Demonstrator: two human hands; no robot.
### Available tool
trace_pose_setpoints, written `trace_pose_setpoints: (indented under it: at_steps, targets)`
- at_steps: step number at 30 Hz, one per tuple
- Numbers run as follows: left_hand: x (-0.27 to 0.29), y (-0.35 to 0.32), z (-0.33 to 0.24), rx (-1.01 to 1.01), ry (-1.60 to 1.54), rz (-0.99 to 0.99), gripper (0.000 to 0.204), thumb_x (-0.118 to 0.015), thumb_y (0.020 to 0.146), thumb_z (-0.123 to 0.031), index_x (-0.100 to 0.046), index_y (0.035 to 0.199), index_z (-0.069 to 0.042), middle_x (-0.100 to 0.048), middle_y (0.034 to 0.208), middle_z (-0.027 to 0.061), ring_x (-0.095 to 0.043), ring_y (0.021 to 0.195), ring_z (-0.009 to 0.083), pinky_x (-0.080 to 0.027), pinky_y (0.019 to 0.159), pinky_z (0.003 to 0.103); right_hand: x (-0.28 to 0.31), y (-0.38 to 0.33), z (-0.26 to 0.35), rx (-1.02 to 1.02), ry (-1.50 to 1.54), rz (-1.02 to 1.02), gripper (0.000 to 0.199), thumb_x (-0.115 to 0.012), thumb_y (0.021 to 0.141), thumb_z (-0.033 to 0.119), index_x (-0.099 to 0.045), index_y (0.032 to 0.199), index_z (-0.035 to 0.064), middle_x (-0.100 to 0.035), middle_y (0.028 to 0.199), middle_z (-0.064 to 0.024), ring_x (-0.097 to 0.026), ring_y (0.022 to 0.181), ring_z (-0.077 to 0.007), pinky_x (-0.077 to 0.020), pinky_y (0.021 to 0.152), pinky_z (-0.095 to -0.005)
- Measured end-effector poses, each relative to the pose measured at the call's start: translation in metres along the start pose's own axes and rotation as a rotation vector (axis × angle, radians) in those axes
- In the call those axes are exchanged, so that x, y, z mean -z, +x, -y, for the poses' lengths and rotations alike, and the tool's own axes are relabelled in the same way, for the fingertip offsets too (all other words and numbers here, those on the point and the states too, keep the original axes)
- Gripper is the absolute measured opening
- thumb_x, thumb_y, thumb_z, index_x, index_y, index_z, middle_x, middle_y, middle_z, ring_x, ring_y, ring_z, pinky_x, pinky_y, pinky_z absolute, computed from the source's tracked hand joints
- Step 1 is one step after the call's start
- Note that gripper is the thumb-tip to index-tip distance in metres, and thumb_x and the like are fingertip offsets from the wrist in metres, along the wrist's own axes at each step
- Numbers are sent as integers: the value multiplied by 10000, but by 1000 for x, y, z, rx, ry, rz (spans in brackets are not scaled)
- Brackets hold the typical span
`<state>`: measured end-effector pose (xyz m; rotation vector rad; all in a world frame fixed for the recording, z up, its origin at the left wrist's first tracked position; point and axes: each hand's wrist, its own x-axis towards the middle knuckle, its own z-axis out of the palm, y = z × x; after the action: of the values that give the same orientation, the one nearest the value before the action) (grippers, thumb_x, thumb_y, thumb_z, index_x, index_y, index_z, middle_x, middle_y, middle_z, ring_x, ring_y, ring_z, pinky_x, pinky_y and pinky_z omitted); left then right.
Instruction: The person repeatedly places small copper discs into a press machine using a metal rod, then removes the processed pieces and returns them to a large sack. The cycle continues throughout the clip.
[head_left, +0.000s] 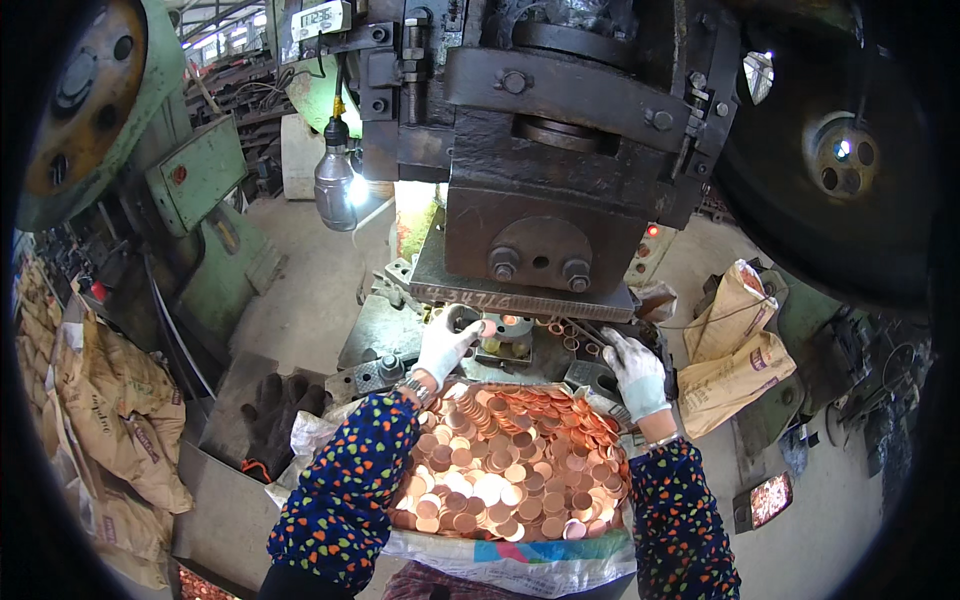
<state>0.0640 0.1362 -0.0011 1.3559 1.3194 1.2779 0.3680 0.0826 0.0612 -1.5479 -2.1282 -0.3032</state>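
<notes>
heaped round copper discs (505, 465) fill an open white woven sack (520, 562) at lap level, within easy reach. left hand (443, 345), white-gloved, pinches one disc at the dark steel press die (505, 345). right hand (636, 373) rests flat beside it, fingers open, holding nothing, clear of the ram.

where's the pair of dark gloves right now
In the head view the dark gloves lie low on the left, on the grey metal tray just left of the left hand's dotted sleeve.
</notes>
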Motion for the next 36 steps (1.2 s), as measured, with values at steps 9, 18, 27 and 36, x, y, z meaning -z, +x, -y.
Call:
trace_pose_setpoints:
  at_steps: [9, 18, 27, 36]
  targets:
    - [-46, 35, -4, -183, 956, -174, 490, -622, 772, -549, -722, 778, -69, -672, 730, 155, -660, 697, 318, -520, 632, 399, 4, -24, -10, -41, 324, 192, 327, -502, 909, 299, -599, 1167, 124, -635, 952, -164, -603, 890, -338, -474, 779, -411]
    - [-41, 20, -19, -425, 1027, -142, 281, -594, 830, -378, -710, 837, -122, -657, 716, 117, -629, 673, 308, -505, 617, 409, -2, -21, -3, -57, 249, 274, 356, -539, 870, 330, -595, 1155, 124, -647, 1000, -150, -608, 910, -321, -479, 814, -406]
    - [38, -61, -13, -286, 660, 311, 307, -608, 840, -278, -642, 1091, -104, -639, 993, 124, -630, 893, 255, -496, 799, 352, 19, -81, 26, -27, 598, 274, 330, -555, 883, 277, -619, 1123, 58, -651, 1000, -170, -621, 915, -319, -481, 805, -368]
    - [72, -128, 9, -369, 1038, 391, 463, -652, 773, -423, -607, 1163, -177, -547, 1217, 82, -502, 1144, 262, -391, 984, 377, 12, -153, 45, -189, 690, 394, 321, -559, 877, 251, -630, 1133, 70, -665, 941, -173, -656, 864, -299, -502, 744, -354]
